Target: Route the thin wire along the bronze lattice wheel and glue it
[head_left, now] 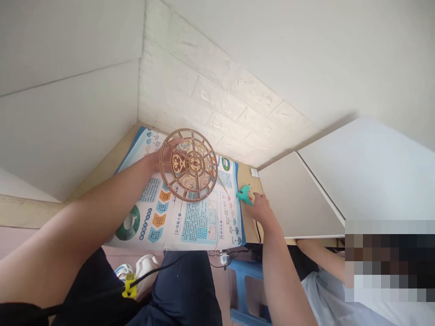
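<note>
My left hand (163,156) is raised over the desk and holds up a round laser-cut wooden wheel (195,164) with spokes and an ornate centre. Its fingers are partly hidden behind the wheel's rim. My right hand (261,210) rests at the desk's right side, its fingers right beside a teal hot glue gun (244,195) that has a small red part. I cannot tell whether they touch it. Below both hands lies a large printed blue-and-white sheet (197,226).
The wooden desk (249,177) meets a white brick-textured wall, with a white socket (254,172) at the back. White panels (301,199) stand to the right. Cables hang below the desk edge, above a blue stool (244,290). A co-worker's arm (322,260) is at lower right.
</note>
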Tool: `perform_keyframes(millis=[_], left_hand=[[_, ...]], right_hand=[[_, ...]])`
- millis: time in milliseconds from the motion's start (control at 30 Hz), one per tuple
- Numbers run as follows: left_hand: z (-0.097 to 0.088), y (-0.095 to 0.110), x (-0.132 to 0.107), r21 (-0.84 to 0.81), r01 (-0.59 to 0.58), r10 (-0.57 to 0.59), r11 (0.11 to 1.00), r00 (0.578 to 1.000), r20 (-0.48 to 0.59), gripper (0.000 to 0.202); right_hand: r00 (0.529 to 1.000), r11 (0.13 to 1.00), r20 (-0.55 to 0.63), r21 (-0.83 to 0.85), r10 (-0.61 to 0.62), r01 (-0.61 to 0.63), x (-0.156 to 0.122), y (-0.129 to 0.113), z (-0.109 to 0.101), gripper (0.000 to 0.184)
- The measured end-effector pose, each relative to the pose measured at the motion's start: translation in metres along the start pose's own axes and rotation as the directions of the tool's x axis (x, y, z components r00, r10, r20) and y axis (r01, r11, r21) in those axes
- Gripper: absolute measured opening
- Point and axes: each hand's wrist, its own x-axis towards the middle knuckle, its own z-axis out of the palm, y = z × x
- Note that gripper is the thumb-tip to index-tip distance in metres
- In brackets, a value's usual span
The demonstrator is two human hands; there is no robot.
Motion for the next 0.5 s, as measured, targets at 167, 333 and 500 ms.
perform_keyframes(millis=[167, 333, 500], left_hand=[[0.005, 0.002, 0.003, -0.078, 0.109, -0.113, 0.991, 0.992, -0.054, 0.092], [0.012, 0.007, 0.005, -0.085, 0.165, -0.173, 0.983, 0.980, -0.098, 0.090], [0.009, 0.006, 0.007, -0.079, 0.195, -0.205, 0.978, 0.969, -0.142, 0.093]], right_hand=[[0.998, 0.998, 0.029, -0.026, -0.048, 0.049, 0.011, 0.030, 0.017, 0.029], [0.982, 0.978, -0.047, 0.090, -0.186, 0.189, 0.014, 0.027, -0.005, 0.009], [0.840, 0.642, 0.150, 0.717, -0.521, 0.270, 0.027, -0.015, -0.006, 0.029]])
